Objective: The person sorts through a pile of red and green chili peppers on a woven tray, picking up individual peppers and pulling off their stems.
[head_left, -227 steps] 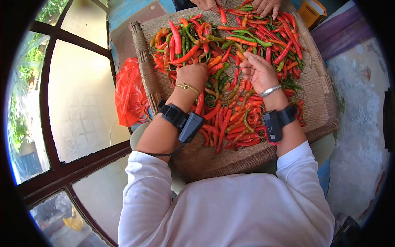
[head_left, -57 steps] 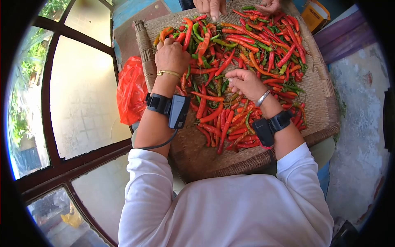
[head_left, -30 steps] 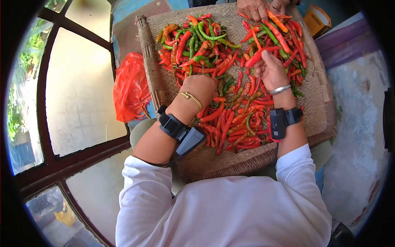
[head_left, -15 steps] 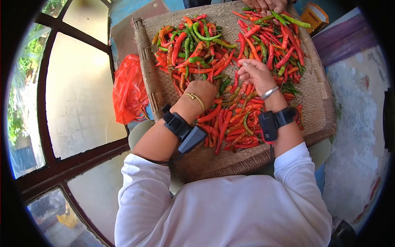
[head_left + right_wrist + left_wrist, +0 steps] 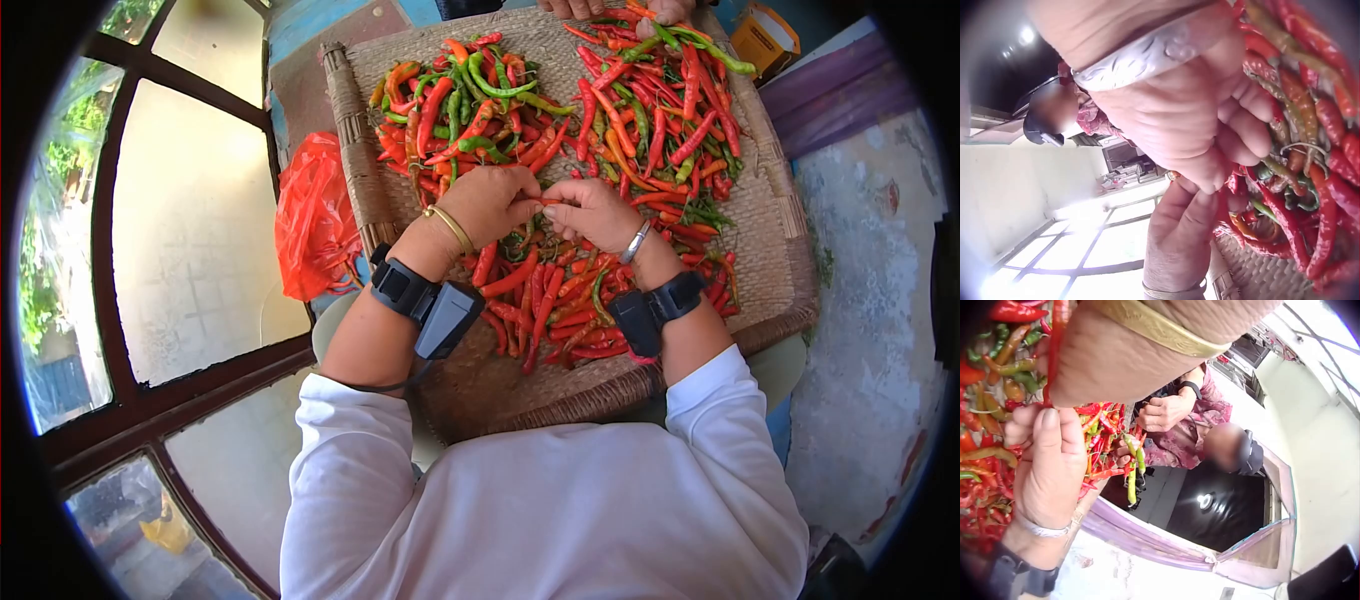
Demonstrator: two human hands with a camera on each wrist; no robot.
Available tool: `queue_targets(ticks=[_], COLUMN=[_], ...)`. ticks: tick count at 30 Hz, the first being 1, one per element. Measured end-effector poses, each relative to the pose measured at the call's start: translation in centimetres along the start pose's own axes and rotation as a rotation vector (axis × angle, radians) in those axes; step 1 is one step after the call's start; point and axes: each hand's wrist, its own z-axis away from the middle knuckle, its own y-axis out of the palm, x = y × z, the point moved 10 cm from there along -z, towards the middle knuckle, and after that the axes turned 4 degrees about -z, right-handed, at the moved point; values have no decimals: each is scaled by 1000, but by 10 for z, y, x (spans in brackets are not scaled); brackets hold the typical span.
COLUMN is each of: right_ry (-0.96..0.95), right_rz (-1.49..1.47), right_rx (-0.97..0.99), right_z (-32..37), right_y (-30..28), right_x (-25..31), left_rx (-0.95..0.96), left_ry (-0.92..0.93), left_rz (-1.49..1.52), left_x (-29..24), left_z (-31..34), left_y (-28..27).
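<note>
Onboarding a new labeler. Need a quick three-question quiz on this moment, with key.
1. The left hand and right hand both pinch: a) a knife; b) a red chili; c) a cup.
2. True or false: the left hand wears the silver bracelet.
3. Fill in: the red plastic bag lies beside the wearer's ____ edge of the woven tray.
Key: 1 b; 2 false, the right hand wears it; 3 left.

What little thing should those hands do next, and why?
Perhaps ease the right hand gently away from the left hand: both pinch one red pepper where they meet, so a light tug might snap its end off.
</note>
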Motion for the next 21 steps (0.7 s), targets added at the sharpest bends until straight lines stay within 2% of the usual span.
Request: queue_targets(ticks=[2, 4, 6, 7, 9, 11, 13, 17, 19, 21], right_ry=[58, 58, 38, 4, -40, -286, -323, -247, -191, -118], right_rz=[-148, -175, -243, -313, -375, -934, -938, -818, -665, -587], right_rx=[-16, -70, -147, -202, -251, -662, -675, -670, -436, -426], right_z=[5, 11, 16, 19, 18, 35, 38, 31, 14, 12], right_y=[-11, -34, -62, -77, -95, -134, -131, -109, -83, -70], right_x=[3, 7, 6, 6, 1, -6, -2, -2, 6, 0], left_rx=[4, 9, -14, -14, -39, -11, 17, 108, 157, 141], left_ry=[-24, -48, -71, -71, -130, -183, -236, -344, -374, -450], left_rz=[22, 45, -207, -206, -387, -451, -516, -658, -669, -633], left_x=[2, 3, 5, 8, 17, 21, 25, 35, 35, 39], left_z=[-1, -1, 0, 0, 0, -1, -2, -5, -8, -10], left_y=[-5, -8, -13, -11, -11, -6, -1, 6, 11, 11])
